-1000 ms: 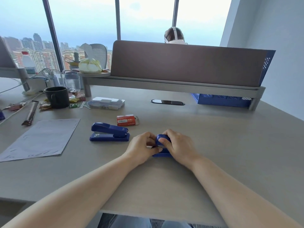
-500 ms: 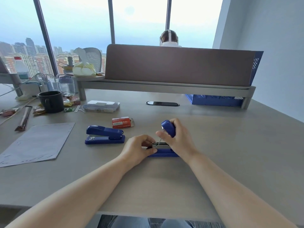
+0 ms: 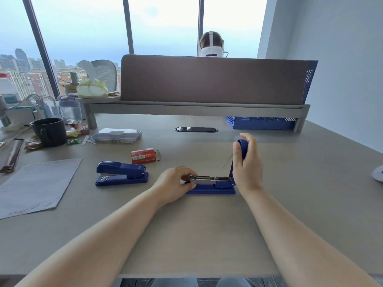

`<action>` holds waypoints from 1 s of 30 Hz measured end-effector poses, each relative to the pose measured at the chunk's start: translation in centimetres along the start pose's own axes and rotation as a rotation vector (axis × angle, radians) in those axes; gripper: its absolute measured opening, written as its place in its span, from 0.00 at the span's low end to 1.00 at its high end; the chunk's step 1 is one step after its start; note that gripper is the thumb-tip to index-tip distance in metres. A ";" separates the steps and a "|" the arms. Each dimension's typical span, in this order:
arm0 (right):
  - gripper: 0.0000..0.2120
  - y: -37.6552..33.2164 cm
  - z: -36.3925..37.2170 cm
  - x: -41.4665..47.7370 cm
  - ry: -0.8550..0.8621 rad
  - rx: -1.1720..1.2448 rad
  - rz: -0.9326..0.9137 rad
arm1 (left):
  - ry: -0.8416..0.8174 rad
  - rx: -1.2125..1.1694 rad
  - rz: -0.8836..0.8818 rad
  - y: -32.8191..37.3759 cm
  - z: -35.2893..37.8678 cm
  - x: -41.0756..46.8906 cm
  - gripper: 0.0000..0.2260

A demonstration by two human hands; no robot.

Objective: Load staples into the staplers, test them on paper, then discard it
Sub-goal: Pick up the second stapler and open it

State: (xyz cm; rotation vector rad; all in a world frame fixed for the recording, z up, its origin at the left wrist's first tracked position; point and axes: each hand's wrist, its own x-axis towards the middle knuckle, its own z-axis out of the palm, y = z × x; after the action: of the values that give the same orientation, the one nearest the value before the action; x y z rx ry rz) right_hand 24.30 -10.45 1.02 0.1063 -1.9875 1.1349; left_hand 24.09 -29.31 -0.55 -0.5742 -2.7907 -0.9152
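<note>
**Q:** Staplers first: where were they just then?

**A:** The open stapler lay in front of me on the table. The second stapler sat closed to its left. The red box of staples lay just behind that one with its flap open.

**Q:** And your hands?

**A:** My right hand was wrapped round the lid, fingers and thumb curled on it, holding it roughly upright over the hinge end. My left hand gripped the front end, pinching by the nose of the metal magazine. That held the base flat on the table.

**Q:** So which step was that?

**A:** Loading, as I judged it, and early in the job: the magazine was bared and nothing had been tested. The sheet of paper lay flat well off to my left, with neither hand on it. Whether any staples sat in the channel I couldn't tell from where I looked.

**Q:** What did the next move call for?

**A:** One hand had to let go. The box lay to the left, so I reckoned the left hand should fetch a strip while the right held the lid up. Otherwise the lid might drop. The strip would need to go in legs down, square in the channel, before the lid was pressed shut.
</note>
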 end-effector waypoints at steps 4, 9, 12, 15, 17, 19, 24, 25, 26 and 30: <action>0.18 1.2 -0.5 0.6 0.004 -0.043 -0.047 | 0.024 0.023 0.023 -0.5 0.2 0.1 0.12; 0.12 2.8 -0.9 1.4 0.004 -0.055 0.220 | 0.089 0.105 -0.024 -1.2 -0.1 0.4 0.13; 0.14 3.7 -1.0 1.6 -0.030 -0.109 0.394 | 0.108 0.110 -0.046 -1.3 -0.1 0.5 0.14; 0.14 4.0 -0.9 1.7 -0.029 -0.143 0.456 | 0.101 0.095 -0.055 -1.5 -0.1 0.5 0.14; 0.13 4.5 -0.9 1.7 -0.049 -0.201 0.493 | 0.100 0.084 -0.062 -1.4 -0.2 0.5 0.14; 0.13 5.0 -0.8 1.8 -0.091 -0.283 0.545 | 0.117 0.066 -0.071 -1.2 -0.2 0.4 0.14; 0.17 5.4 -0.5 1.8 -0.263 -0.482 0.596 | 0.181 0.086 -0.107 -0.7 -0.2 -0.1 0.11; 0.17 5.4 -0.5 1.8 -0.299 -0.518 0.585 | 0.180 0.094 -0.111 -0.6 -0.3 -0.1 0.11; 0.17 5.5 -0.5 1.7 -0.326 -0.543 0.576 | 0.176 0.103 -0.116 -0.5 -0.3 -0.2 0.11; 0.17 5.0 -0.7 1.5 -0.358 -0.616 0.574 | 0.132 0.139 -0.116 -0.2 -0.3 -0.2 0.12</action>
State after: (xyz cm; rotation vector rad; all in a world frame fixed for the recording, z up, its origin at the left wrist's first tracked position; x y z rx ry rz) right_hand 21.53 -6.59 -1.13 -0.6587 -2.7041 0.8086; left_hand 24.24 -29.70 -0.44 -0.3226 -2.7625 -0.7420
